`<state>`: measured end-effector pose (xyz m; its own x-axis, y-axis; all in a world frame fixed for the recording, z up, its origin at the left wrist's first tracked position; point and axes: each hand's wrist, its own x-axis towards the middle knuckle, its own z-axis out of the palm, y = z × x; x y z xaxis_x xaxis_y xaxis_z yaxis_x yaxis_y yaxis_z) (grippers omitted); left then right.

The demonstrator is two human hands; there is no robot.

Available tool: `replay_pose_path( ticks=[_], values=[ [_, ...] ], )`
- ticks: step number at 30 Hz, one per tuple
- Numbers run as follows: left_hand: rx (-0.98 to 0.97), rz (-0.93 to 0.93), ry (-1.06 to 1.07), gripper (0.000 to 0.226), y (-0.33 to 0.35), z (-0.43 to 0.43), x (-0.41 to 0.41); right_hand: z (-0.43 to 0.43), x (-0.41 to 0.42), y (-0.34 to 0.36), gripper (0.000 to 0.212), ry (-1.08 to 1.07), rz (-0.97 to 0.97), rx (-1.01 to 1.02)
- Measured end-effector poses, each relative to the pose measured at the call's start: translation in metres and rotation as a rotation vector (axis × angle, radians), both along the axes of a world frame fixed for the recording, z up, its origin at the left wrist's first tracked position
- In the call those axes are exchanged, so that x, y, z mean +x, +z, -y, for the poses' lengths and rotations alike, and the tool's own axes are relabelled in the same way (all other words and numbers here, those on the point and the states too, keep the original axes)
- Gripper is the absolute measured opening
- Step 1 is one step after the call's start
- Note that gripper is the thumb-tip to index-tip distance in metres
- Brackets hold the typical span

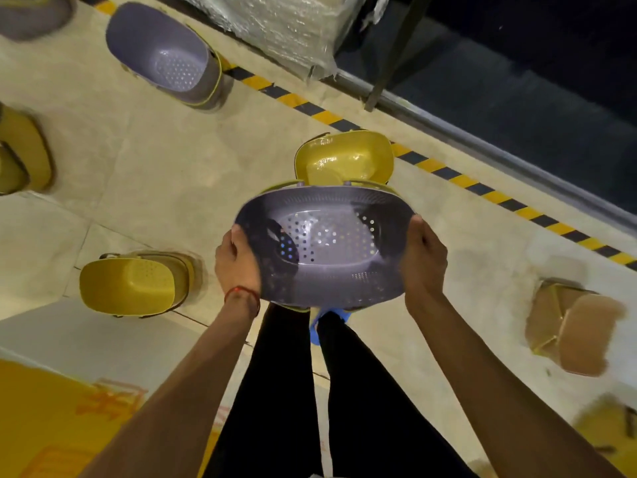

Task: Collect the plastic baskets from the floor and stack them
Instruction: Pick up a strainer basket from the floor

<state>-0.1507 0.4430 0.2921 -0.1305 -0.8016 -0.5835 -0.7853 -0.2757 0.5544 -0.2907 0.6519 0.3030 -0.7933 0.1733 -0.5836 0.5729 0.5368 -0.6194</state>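
Observation:
I hold a grey perforated plastic basket [327,243] in front of me, above my legs. My left hand [236,260] grips its left rim and my right hand [422,257] grips its right rim. A yellow rim shows under the grey one, so another basket seems nested beneath it. Just beyond it a yellow basket [344,160] stands on the floor. More baskets lie around: a yellow one [134,284] at the left, a grey one [165,56] at the upper left, a brown one [572,326] at the right.
Yellow baskets [24,153] sit at the far left edge, and another grey basket [31,15] in the top left corner. A black-and-yellow hazard stripe [448,174] runs diagonally along a dark metal rail. A plastic-wrapped bundle [293,25] stands at the top. A yellow floor patch [51,426] lies bottom left.

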Motion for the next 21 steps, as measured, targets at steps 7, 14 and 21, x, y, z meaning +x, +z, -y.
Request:
replay_pose_path(
  ticks=[7,14,21],
  values=[
    [0.111,-0.027,0.195,0.053,-0.013,-0.004,-0.04,0.003,-0.042,-0.013,0.04,-0.013,0.063,-0.01],
    [0.169,0.026,0.209,0.054,-0.04,0.008,-0.086,0.026,-0.103,-0.039,0.047,0.125,0.055,0.124],
    [0.139,0.032,0.213,0.055,-0.086,0.019,-0.137,0.044,-0.155,-0.089,0.036,0.118,0.09,0.116]
  ],
)
